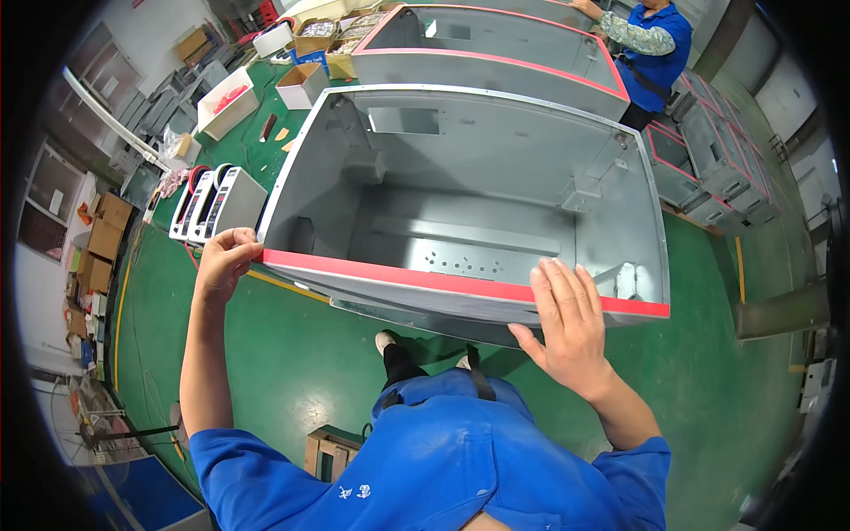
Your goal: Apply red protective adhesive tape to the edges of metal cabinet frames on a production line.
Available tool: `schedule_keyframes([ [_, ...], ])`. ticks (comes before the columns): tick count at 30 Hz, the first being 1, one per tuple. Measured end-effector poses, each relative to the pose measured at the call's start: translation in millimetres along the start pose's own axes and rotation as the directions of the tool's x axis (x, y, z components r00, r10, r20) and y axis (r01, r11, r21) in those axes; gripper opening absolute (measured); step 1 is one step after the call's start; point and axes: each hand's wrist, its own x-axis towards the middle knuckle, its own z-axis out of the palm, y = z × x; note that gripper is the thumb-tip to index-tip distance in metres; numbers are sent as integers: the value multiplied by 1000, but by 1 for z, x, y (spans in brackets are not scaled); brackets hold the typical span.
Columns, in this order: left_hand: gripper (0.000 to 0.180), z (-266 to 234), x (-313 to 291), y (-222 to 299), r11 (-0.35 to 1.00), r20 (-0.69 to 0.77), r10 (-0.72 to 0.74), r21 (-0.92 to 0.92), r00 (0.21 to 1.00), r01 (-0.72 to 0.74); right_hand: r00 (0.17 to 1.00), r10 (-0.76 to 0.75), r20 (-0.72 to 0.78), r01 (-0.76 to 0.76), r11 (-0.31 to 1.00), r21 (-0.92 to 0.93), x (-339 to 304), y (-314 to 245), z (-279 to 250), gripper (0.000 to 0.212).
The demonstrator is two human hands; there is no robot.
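Note:
A large grey metal cabinet (496,150) lies in front of me with its open side up, showing a bare inside with brackets and a row of holes. Along its near rim runs a red strip (398,276), like tape, from the left corner to the right corner. My left hand (225,262) is closed at the near left corner, thumb and fingers pinching the strip's end. Towards the right end, my right hand (568,332) lies with fingers stretched out over the strip and rim, the thumb apart on the outer side.
Behind stands another grey cabinet (487,75) with red edging; a co-worker in blue (660,49) is beside it. White devices with handles (232,202), a white bin (227,102) and cardboard boxes (303,86) sit at left. More cabinets (722,146) are stacked right. A wooden stool (329,453) is near my left side.

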Motion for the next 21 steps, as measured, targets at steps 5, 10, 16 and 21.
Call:
schedule_keyframes([
  [5,14,-5,-1,-3,1000,47,10,-2,999,-10,999,-21,33,23,999,-49,3,-9,11,61],
  [10,14,2,-3,2,999,19,-10,-48,1000,11,999,-26,22,28,997,-68,4,-11,12,58],
  [16,14,3,-3,2,997,-22,-27,-75,999,25,999,-27,33,30,997,-75,4,-12,12,57],
  [21,14,2,-4,1,996,-5,-7,-93,1000,6,999,-35,40,37,997,-71,4,-12,12,56],
])
